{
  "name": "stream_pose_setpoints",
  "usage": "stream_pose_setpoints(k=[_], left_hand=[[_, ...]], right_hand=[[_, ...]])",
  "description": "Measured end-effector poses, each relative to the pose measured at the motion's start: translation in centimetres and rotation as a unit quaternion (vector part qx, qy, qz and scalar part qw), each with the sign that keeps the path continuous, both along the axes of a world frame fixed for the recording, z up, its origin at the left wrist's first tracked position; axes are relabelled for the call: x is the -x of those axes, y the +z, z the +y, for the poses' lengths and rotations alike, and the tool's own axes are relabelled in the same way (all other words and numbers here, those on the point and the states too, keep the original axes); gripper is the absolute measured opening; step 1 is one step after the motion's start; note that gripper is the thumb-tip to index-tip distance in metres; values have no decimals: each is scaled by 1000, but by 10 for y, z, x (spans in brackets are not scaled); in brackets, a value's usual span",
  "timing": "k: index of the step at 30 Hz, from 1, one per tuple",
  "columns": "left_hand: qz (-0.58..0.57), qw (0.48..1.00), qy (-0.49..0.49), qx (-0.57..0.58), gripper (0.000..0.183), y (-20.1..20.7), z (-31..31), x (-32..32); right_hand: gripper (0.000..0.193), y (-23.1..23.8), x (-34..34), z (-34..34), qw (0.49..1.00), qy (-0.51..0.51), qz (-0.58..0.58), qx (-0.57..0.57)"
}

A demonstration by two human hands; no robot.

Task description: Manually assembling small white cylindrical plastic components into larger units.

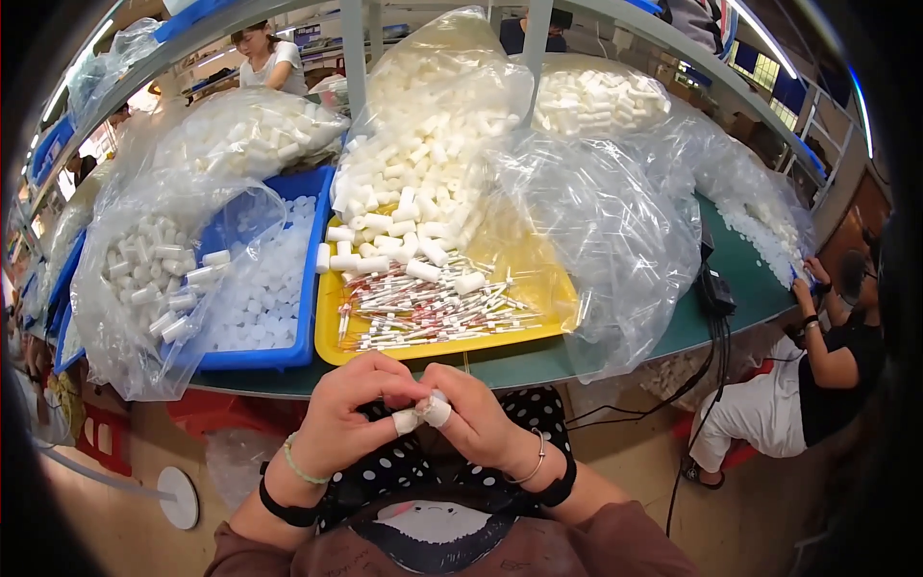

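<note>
My left hand and my right hand meet over my lap, just in front of the table's near edge. Both are closed, with fingertips and thumbs pinched together. White wrapping covers each thumb tip. Whatever lies between the fingers is hidden or too small to name. Beyond my hands sits a yellow tray, its near part covered with thin white-and-red stick-like pieces. White foam-like cylinders spill into its far part from a large clear plastic bag.
Left of the yellow tray, a blue tray holds small translucent white pieces, with a bag of white cylinders over it. Crumpled clear plastic lies to the right. A black adapter and cables hang nearby. A co-worker sits at the right.
</note>
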State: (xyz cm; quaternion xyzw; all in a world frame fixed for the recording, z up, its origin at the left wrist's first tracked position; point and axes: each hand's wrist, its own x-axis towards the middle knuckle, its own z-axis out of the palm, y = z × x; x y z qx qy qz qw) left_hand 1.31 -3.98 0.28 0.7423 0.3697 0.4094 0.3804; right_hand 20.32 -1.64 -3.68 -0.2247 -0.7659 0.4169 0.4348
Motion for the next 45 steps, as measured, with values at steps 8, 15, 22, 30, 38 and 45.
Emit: stream_pose_setpoints(k=[8,15,22,30,38,45], left_hand=[[-184,979,-36,75,30,-20,20,-14],[-42,999,13,-11,27,-1,15,1],[-52,998,24,-15,40,4,13,-4],[-110,991,-60,38,48,0,5,-17],[-124,992,-8,-8,53,-16,0,-34],[-176,980,-69,65,54,-22,4,-30]], right_hand=[[86,3,4,1,917,56,140,370],[67,-2,2,4,918,79,129,366],[58,2,7,6,917,38,131,374],[39,7,6,6,842,211,210,450],[42,7,7,3,884,144,190,403],[37,14,10,-6,924,62,126,355]])
